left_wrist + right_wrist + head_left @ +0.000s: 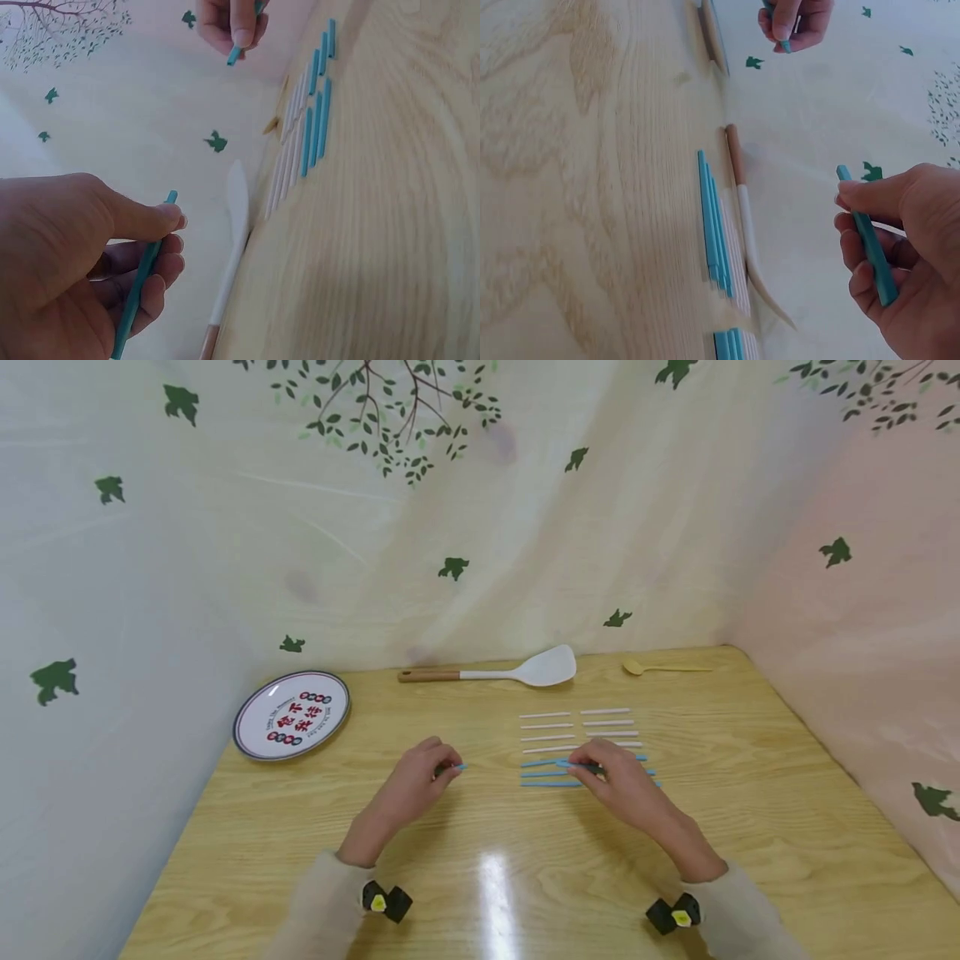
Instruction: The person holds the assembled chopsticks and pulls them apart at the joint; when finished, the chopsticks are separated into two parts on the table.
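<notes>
My left hand (420, 781) pinches a slim blue-green stick (144, 276) between thumb and fingers, held above the table left of the laid-out sticks. A similar blue-green stick (871, 253) is held by my right hand (618, 781), which hovers over the blue rows and hides part of them. Several blue sticks (551, 784) lie side by side in two columns on the table. Beyond them, two columns of pale pinkish-white sticks (547, 726) lie in parallel. The two hands are apart.
A white spatula (546, 667) with a wooden handle lies along the table's back edge. To its right is a small yellowish spoon (633, 667). A round plate (255, 727) with red lettering sits at the back left. Printed cloth (360, 568) hangs behind the table.
</notes>
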Demonstrator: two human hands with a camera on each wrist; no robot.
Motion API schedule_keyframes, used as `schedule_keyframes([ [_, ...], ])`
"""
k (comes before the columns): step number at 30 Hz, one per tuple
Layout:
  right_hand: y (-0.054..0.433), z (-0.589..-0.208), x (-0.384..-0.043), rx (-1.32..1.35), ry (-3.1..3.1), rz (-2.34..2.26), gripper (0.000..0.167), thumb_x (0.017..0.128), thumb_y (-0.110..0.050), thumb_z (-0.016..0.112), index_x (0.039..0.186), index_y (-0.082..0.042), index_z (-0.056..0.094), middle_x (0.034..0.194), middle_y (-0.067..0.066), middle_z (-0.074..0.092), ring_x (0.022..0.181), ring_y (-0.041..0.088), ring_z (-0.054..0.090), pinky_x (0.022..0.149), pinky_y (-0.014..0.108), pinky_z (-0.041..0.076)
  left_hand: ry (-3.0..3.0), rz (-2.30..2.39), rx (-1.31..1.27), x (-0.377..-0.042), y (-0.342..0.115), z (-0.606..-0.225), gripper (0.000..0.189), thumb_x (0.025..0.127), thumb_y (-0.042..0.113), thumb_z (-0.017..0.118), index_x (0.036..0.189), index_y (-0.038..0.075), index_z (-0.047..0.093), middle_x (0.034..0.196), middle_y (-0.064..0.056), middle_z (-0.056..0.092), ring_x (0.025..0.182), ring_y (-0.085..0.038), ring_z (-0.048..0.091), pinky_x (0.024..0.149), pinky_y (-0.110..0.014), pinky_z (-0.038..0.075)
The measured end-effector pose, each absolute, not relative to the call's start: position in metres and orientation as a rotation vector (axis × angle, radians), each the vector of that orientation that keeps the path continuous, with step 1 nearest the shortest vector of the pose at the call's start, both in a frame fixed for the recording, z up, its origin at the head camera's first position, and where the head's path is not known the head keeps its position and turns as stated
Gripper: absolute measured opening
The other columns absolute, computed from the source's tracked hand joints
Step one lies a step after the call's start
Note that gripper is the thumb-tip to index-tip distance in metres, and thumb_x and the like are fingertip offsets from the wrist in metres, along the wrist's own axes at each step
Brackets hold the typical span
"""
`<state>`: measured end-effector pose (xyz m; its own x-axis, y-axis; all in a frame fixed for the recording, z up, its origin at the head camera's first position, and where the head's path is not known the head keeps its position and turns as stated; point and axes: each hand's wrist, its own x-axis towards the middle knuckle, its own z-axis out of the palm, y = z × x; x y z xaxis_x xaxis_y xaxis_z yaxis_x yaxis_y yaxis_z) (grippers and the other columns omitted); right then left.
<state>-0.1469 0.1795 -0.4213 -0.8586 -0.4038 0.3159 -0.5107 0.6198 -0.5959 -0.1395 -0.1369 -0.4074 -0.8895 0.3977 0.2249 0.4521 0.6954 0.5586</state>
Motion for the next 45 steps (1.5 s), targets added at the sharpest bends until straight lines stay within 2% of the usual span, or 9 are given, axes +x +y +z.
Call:
schedule_keyframes([
  [6, 0.202, -0.421, -0.149, 0.791, -2.673, 1.015, 0.010, 0.092, -0.013, 0.064, 0.100, -0.012, 0.070, 0.098, -0.006, 0.062, 0.084, 0.007, 0.055, 0.067, 0.023, 0.048, -2.798, -0.913, -0.850, -0.141, -0.112, -0.416, 0.008, 0.092, 0.005, 0.061, 0.099, 0.003, 0.066, 0.088, -0.003, 0.053, 0.080, -0.013, 0.057, 0.072, -0.025, 0.051],
  [12, 0.230, -0.429, -0.152, 0.796, -2.753, 0.998, 0.013, 0.091, -0.008, 0.064, 0.101, -0.012, 0.071, 0.097, -0.003, 0.062, 0.078, 0.005, 0.054, 0.062, 0.022, 0.046, -2.749, -0.830, -0.980, -0.143, -0.082, -0.429, 0.014, 0.093, 0.001, 0.057, 0.103, 0.002, 0.067, 0.091, -0.006, 0.054, 0.076, -0.015, 0.052, 0.070, -0.025, 0.049],
  [17, 0.244, -0.439, -0.152, 0.839, -2.791, 1.003, 0.014, 0.086, -0.002, 0.067, 0.096, -0.010, 0.072, 0.093, 0.000, 0.064, 0.077, 0.002, 0.054, 0.062, 0.022, 0.047, -2.756, -0.804, -0.941, -0.137, -0.050, -0.442, 0.013, 0.093, 0.002, 0.056, 0.101, 0.005, 0.066, 0.091, -0.005, 0.056, 0.082, -0.016, 0.053, 0.077, -0.026, 0.049],
  [23, 0.253, -0.449, -0.148, 0.813, -2.915, 1.024, 0.012, 0.086, -0.008, 0.069, 0.094, -0.016, 0.072, 0.089, -0.007, 0.064, 0.080, 0.001, 0.055, 0.068, 0.022, 0.048, -2.761, -0.739, -0.906, -0.131, -0.019, -0.455, 0.012, 0.091, 0.003, 0.058, 0.096, 0.010, 0.066, 0.092, -0.003, 0.057, 0.090, -0.017, 0.056, 0.085, -0.025, 0.047],
  [34, 0.258, -0.461, -0.147, 0.890, -2.949, 1.004, 0.013, 0.085, -0.007, 0.069, 0.092, -0.017, 0.074, 0.090, -0.007, 0.065, 0.082, 0.002, 0.055, 0.071, 0.024, 0.047, -2.719, -0.709, -0.892, -0.131, 0.004, -0.469, 0.015, 0.090, 0.001, 0.057, 0.093, 0.010, 0.069, 0.086, 0.000, 0.053, 0.081, -0.014, 0.050, 0.076, -0.021, 0.044],
  [45, 0.259, -0.460, -0.144, 0.889, -2.876, 0.966, 0.016, 0.082, -0.003, 0.071, 0.091, -0.015, 0.074, 0.089, -0.005, 0.066, 0.079, 0.004, 0.056, 0.068, 0.024, 0.047, -2.726, -0.601, -0.884, -0.134, 0.013, -0.473, 0.017, 0.089, 0.002, 0.059, 0.094, 0.014, 0.071, 0.085, 0.002, 0.056, 0.079, -0.015, 0.051, 0.074, -0.021, 0.044],
])
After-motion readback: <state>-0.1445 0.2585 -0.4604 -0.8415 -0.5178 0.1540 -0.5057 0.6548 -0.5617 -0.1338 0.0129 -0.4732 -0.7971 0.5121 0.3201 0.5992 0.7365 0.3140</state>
